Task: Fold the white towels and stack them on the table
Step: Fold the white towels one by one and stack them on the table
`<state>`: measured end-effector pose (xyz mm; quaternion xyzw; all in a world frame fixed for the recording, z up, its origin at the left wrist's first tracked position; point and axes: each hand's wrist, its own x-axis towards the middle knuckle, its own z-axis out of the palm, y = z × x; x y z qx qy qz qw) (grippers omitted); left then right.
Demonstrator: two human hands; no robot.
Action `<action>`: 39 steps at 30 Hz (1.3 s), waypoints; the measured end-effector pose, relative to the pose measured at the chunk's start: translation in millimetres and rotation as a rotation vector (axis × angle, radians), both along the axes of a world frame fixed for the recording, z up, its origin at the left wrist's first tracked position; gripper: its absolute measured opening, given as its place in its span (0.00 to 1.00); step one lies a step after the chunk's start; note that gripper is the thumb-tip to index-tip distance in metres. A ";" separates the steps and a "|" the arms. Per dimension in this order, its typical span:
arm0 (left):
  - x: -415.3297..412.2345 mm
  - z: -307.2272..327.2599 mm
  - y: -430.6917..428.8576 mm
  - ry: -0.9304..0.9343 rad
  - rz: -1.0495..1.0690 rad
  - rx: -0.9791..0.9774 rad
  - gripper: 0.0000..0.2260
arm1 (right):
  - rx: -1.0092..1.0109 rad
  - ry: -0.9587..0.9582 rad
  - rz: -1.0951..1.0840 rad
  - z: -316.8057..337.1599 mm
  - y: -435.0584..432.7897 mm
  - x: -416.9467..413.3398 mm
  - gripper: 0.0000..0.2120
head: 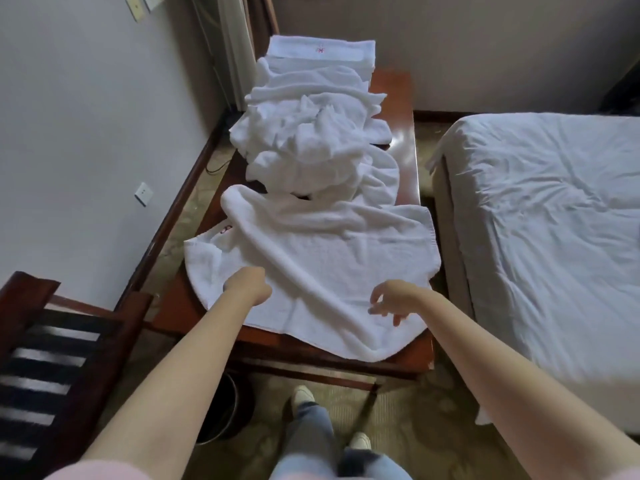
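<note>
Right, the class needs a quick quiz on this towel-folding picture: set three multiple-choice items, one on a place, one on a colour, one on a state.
1. Where on the table is the folded towel?
A near end; B middle; C far end.
2. What colour is the table?
A white; B reddish brown; C green.
3. How does the near towel lie?
A folded square; B rolled up; C spread out and rumpled.

Answers:
1 C: it lies flat beyond the heap.
2 B: the bare wood beside the towels shows it.
3 C: it covers the near end in creases, with one edge over the rim.
</note>
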<state>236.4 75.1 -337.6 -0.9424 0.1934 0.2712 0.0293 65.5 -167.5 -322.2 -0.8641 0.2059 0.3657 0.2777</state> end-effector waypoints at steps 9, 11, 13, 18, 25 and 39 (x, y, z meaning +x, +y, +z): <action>12.7 -11.8 -19.1 0.014 0.042 -0.194 0.06 | -0.116 -0.212 0.016 -16.0 -10.1 50.6 0.14; 28.4 -12.2 -3.0 -0.027 0.134 -0.224 0.08 | -0.121 -0.236 0.061 -17.6 2.8 77.7 0.14; 50.1 -12.3 15.0 -0.065 0.233 -0.253 0.10 | -0.112 -0.260 0.099 -16.9 18.9 109.0 0.14; 124.8 -17.8 56.4 -0.161 0.374 -0.261 0.14 | -0.083 -0.310 0.166 -11.7 62.4 195.1 0.13; 206.3 -39.6 81.8 -0.074 0.546 -0.203 0.23 | -0.035 -0.349 0.234 -5.4 117.2 299.0 0.12; 217.8 -31.9 140.3 -0.213 0.771 -0.329 0.09 | -0.023 -0.339 0.376 -50.8 155.1 338.7 0.23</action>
